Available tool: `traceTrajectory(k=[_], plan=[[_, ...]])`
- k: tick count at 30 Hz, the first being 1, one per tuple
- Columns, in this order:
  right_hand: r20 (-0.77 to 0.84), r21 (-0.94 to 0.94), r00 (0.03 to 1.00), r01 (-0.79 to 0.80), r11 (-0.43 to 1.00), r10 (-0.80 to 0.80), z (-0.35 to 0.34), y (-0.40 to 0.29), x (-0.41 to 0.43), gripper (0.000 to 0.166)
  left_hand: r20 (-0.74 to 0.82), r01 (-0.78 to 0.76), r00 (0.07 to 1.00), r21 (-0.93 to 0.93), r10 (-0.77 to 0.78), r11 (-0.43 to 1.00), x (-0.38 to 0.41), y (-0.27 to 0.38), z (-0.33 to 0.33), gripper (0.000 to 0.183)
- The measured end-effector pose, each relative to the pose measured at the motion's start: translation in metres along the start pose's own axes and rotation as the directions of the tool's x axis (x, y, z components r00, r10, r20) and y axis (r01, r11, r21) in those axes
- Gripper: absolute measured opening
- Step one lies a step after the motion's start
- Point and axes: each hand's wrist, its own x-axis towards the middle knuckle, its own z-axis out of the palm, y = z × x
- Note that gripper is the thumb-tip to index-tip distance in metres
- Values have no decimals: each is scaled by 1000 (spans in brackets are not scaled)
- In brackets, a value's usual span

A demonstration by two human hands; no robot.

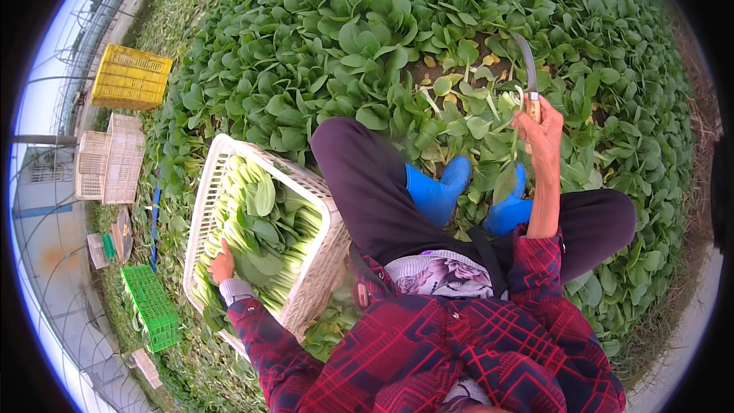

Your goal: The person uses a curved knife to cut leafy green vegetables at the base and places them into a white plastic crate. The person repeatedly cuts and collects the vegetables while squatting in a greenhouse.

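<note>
In my right hand (541, 126) is a sickle (528, 63) with a curved metal blade and a wooden handle, its blade pointing away from me. Some leaves with pale stalks hang beside that hand. My left hand (222, 264) rests on the bok choy (243, 235) inside a white plastic crate (197, 212) at my left; whether its fingers grip a stalk is unclear. The heads lie in rows, pale stems and green leaves showing. Growing bok choy (367, 40) stands before me, around a patch of bare soil with yellowed leaves.
My blue rubber boots (436, 195) stand among leaves between my bent knees. Farther left are a yellow crate (131, 77), stacked white crates (123, 159) and a green crate (152, 308). A concrete edge (697, 310) runs along the right.
</note>
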Motion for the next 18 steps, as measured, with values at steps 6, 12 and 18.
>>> traceTrajectory(k=[6, 12, 18], plan=[[-138, -720, 954, 86, 688, -264, -22, 24, 14, 29, -740, -675, 500, -7, 450, 738, -113, 111, -90, 38], [70, -740, 986, 155, 654, -154, -3, 59, 22, 31, -663, -920, 372, -358, 650, 161, -221, 281, -70, 18], [197, -674, 967, 13, 739, 163, 8, 99, 16, 33, -528, -994, 101, -97, 843, 58, -259, 373, 20, 34]])
